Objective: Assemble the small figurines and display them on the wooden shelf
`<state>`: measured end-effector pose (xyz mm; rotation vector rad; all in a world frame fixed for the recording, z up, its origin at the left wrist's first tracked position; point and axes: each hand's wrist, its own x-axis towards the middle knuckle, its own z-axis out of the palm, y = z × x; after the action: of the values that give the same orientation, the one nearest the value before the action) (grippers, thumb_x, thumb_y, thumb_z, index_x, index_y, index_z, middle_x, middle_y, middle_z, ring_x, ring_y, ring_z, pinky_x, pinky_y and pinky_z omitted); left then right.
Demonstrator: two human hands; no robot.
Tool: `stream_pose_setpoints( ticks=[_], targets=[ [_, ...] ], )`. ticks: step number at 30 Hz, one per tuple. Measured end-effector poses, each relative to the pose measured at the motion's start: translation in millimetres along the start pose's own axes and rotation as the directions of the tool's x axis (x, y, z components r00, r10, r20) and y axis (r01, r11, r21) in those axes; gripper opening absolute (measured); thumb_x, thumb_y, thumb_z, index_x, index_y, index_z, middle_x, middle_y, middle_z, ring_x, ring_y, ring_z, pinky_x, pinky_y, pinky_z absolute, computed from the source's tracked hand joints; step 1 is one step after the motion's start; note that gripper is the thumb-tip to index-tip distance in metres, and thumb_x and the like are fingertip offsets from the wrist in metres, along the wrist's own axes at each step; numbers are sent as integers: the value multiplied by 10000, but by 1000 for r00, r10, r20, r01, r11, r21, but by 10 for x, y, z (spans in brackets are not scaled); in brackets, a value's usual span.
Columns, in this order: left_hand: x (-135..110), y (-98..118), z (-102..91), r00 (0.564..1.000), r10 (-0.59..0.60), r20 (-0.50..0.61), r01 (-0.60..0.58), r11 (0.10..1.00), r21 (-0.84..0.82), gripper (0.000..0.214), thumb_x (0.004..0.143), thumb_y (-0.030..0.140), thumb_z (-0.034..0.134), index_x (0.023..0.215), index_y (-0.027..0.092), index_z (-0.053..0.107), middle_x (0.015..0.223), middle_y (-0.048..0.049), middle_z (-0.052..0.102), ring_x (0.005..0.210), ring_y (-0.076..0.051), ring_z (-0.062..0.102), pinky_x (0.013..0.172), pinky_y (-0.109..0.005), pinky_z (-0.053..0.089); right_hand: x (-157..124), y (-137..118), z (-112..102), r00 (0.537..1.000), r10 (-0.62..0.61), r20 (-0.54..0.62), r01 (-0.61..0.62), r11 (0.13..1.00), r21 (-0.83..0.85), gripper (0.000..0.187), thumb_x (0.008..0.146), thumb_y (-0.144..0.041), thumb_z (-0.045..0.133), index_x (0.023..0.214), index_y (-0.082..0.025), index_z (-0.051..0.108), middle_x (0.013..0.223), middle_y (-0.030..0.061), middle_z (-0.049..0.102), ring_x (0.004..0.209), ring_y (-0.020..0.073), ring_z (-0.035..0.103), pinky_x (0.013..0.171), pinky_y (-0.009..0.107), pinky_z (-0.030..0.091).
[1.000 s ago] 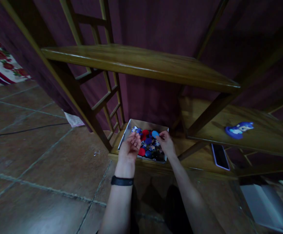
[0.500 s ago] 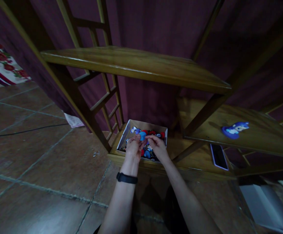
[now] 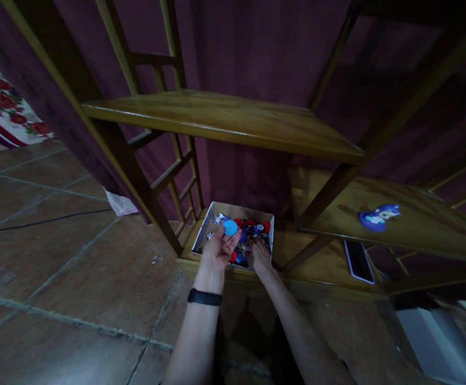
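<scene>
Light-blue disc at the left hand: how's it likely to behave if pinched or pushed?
The light-blue disc is probably fairly stiff: it looks flat, with no visible sag. Likely light, since the left hand seems to support it near the fingertips. Its round outline suggests it might roll if set on edge.

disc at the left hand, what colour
The disc is light blue, best seen in the head view.

The box (image 3: 241, 214) is uncovered on top and can be reached from its front, over its near rim. Behind it, the curtain (image 3: 245, 171) closes the way; to its left, the lattice (image 3: 172, 172) does; above it, the upper shelf (image 3: 225, 115) juts out. To its right, the bottom board (image 3: 284, 234) leaves a narrow gap before a wooden post (image 3: 326, 197).
</scene>
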<state>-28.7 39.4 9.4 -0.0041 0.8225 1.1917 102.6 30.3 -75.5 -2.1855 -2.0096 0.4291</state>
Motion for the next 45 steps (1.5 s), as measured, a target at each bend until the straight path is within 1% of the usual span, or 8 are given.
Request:
stream_pose_setpoints(
  ticks=[10,21,23,26,28,31,42,45],
  targets=[
    [11,-94,-12,999,-20,45,18,999,39,164,857,187,477,885,79,597,807,-134,683,845,-221,667,758,-350,561,-46,14,-29,1000,-28,14,27,999,36,446,730,-215,586,1166,-201,492,1224,111,545,1169,278,426,941,396,310],
    [13,-144,3,999,-14,52,12,999,42,139,854,188,497,868,93,596,781,-111,683,807,-205,671,748,-350,564,-38,133,-118,985,-137,-105,166,919,358,290,768,-186,519,1050,-216,580,1174,96,541,1056,217,544,885,319,402],
    [-3,-143,6,999,-10,36,8,998,57,129,850,180,505,857,95,602,767,-103,684,774,-191,674,727,-326,568,-17,162,-200,988,-42,-150,118,827,549,239,762,-231,527,992,-235,593,1078,59,576,971,203,574,856,331,428],
    [-17,-144,8,1000,-7,17,5,995,102,134,849,185,513,829,93,608,733,-96,682,714,-171,674,675,-278,568,-2,176,-366,981,92,-172,104,499,860,264,750,-322,536,1004,-254,557,944,7,611,848,177,594,772,330,480],
    [-14,-157,6,1000,5,17,-7,991,131,142,845,197,523,817,89,611,715,-97,680,690,-167,673,652,-261,563,-26,154,-475,975,127,-182,141,279,950,301,733,-356,559,1013,-248,545,940,4,620,836,169,595,756,323,491],
    [1,-203,3,999,4,39,-10,986,165,140,833,208,546,829,91,622,725,-102,684,678,-163,670,655,-264,558,-91,83,-581,973,129,-189,175,112,978,336,699,-366,609,1001,-230,557,985,20,629,876,172,597,781,323,489],
    [-9,-344,48,995,73,75,-90,958,271,85,740,171,651,785,101,635,740,-90,692,678,-158,664,726,-314,550,-87,20,-551,979,60,-195,183,156,971,324,670,-362,640,950,-212,577,942,25,652,893,188,600,820,349,487],
    [-14,-351,49,991,85,106,-114,946,303,85,716,173,672,750,104,635,740,-86,690,679,-155,660,739,-322,548,-99,41,-538,986,72,-148,142,84,986,340,679,-388,637,964,-210,582,952,31,657,902,193,605,833,363,484]
  ],
)
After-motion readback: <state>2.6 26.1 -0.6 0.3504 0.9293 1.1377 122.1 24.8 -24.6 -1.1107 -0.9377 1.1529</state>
